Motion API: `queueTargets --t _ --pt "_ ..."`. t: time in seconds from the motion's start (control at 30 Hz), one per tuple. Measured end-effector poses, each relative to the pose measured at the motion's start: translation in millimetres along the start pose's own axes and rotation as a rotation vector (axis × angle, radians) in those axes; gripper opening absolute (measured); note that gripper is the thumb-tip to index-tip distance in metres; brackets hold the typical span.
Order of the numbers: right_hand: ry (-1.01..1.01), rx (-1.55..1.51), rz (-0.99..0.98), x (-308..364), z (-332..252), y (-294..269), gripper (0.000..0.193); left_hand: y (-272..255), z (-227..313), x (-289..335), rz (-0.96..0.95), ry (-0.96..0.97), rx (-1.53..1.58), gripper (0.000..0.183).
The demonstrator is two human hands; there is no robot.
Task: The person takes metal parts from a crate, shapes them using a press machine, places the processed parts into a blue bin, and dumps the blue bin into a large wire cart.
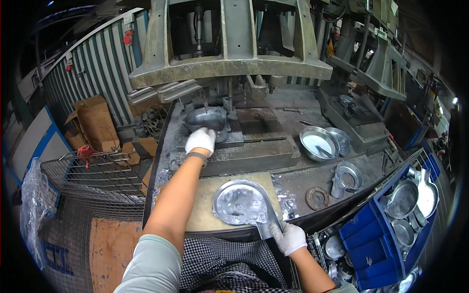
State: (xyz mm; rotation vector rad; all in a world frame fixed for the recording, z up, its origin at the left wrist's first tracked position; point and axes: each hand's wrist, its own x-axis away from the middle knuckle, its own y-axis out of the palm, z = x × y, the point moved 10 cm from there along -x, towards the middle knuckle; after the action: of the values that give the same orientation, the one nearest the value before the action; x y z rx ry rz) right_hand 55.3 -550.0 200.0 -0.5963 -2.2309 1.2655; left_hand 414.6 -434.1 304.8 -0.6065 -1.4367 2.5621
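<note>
My left hand [200, 141], in a white glove, reaches forward to a round cast-metal housing [202, 118] seated in the machine fixture beneath a drill bit [206, 104]. Its fingers are closed at the near rim of that housing; the fingertips are partly hidden. Close to my body, my right hand [289, 238], also gloved, grips the spout of a second silvery housing [239, 201]. This one is a shallow round shell with a straight outlet, lying on a pale board [200, 215] at the bench's front edge.
A metal bowl [318, 143] with pale liquid and a brush-like tool stands right of the fixture. Nearby lie another housing [348, 177] and a rusty ring [317, 198]. Blue crates [373, 239] of castings are at right, a wire cart [97, 176] at left. The heavy machine head [229, 68] hangs overhead.
</note>
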Motion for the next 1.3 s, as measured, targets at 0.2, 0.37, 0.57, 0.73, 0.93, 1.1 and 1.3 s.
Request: queueTargets --t 0.2,0.37,0.57,0.73,0.93,1.1,1.3 --pt "-0.061 -0.566 0.159 -6.1 12.5 -16.7 0.036 -63.6 -67.4 115.9 0.199 0.104 0.286 0.035" --pt "-0.313 -0.702 0.244 -40.3 -35.5 -58.1 0.028 -79.8 -108.1 233.2 0.217 0.179 0.229 0.025" --pt "-0.321 -0.556 0.315 -165.7 -148.0 -55.7 0.049 -61.8 -109.9 245.6 0.183 0.245 0.142 0.02" --pt "-0.159 -0.247 0.338 -201.7 -187.7 -45.1 0.048 -65.9 -115.4 243.5 0.179 0.195 0.228 0.02" --pt "-0.107 0.021 0.345 -203.6 -203.8 -46.0 0.05 -60.5 -116.7 241.9 0.16 0.213 0.201 0.017" --pt "-0.157 0.023 0.293 -203.6 -221.8 -43.9 0.052 -67.9 -114.4 244.1 0.224 0.263 0.26 0.018" --pt "-0.13 0.096 0.154 -210.6 -220.1 -42.4 0.054 -60.3 -112.5 243.0 0.163 0.262 0.127 0.021"
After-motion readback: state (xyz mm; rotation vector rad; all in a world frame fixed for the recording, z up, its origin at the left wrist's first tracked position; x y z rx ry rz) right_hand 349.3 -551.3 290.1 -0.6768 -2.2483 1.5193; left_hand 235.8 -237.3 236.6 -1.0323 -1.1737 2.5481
